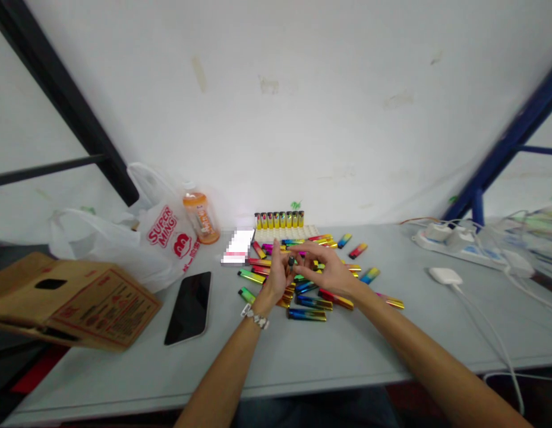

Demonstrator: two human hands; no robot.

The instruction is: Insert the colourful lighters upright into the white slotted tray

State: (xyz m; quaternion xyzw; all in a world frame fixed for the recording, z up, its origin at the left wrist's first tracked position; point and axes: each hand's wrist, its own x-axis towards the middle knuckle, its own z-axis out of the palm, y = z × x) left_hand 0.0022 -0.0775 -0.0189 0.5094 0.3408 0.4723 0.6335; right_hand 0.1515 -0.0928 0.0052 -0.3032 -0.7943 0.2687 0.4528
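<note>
**Lighter Handling**

Above the tabletop (309,353) and scattered lighters (314,303), the left hand (278,274) and right hand (333,270) close on one dark-topped lighter (292,260) between them. Expect a light, rigid, slippery casing; pinch it mid-body, clear of the top.

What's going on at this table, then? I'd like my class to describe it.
A person holds a small dark-topped thing, probably a lighter, where the left hand and right hand meet; which one grips it is unclear. Loose shiny lighters lie scattered around and beneath the hands on the table. Behind them, a row of lighters stands upright at a pale tray near the wall.
</note>
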